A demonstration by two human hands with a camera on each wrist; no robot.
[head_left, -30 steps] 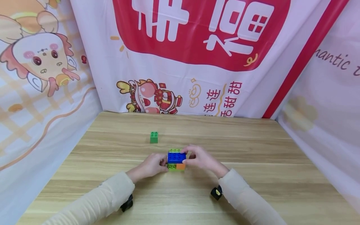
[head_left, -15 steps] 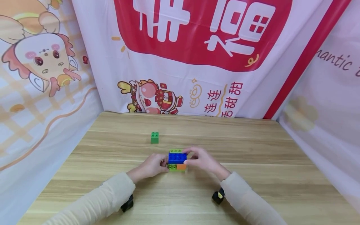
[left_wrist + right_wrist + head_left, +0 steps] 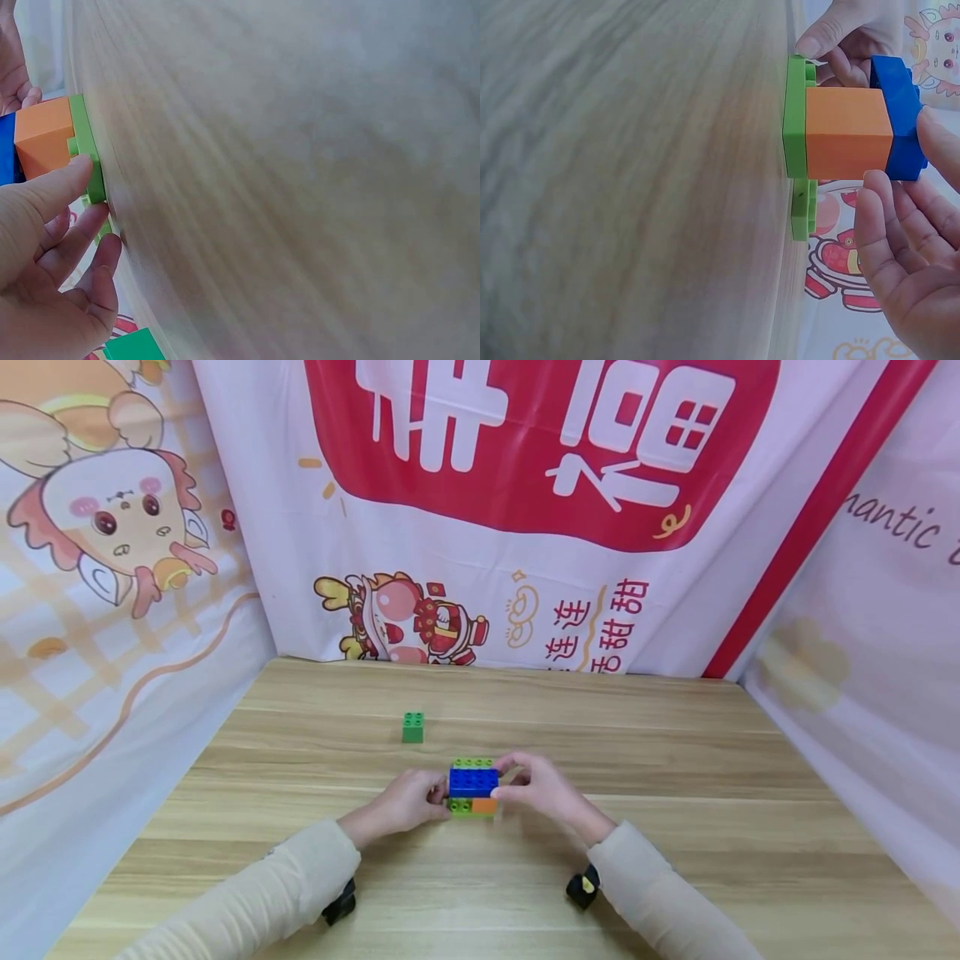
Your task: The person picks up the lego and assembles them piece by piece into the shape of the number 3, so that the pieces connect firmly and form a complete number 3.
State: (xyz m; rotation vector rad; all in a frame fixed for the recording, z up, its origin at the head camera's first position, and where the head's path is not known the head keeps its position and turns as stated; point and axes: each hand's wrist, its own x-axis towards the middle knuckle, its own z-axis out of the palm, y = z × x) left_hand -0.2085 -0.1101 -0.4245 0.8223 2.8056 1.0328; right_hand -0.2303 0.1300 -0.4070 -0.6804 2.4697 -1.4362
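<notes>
Tabletop [image 3: 480, 885] beneath our left fingers [image 3: 79, 238], pinching green plate [image 3: 795, 135]; right fingers [image 3: 870, 217] clamp blue brick [image 3: 468, 783]; pressing its left overhang could tip it.

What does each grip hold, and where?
Left grip pinches the near green plate by its left end; right grip, the blue brick by its right end.

- Two of my own: left hand [image 3: 408, 800] and right hand [image 3: 542, 789].
- Two pale sleeves [image 3: 311, 868] on my arms.
- Two black wrist devices [image 3: 582, 888], one to each of my wrists.
- One blue brick [image 3: 472, 782].
- One orange brick [image 3: 849, 133].
- One lime-green base [image 3: 795, 120] (possibly two pieces; I can't tell).
- One green brick [image 3: 412, 727], four studs on top.
- One wooden table [image 3: 675, 735].
</notes>
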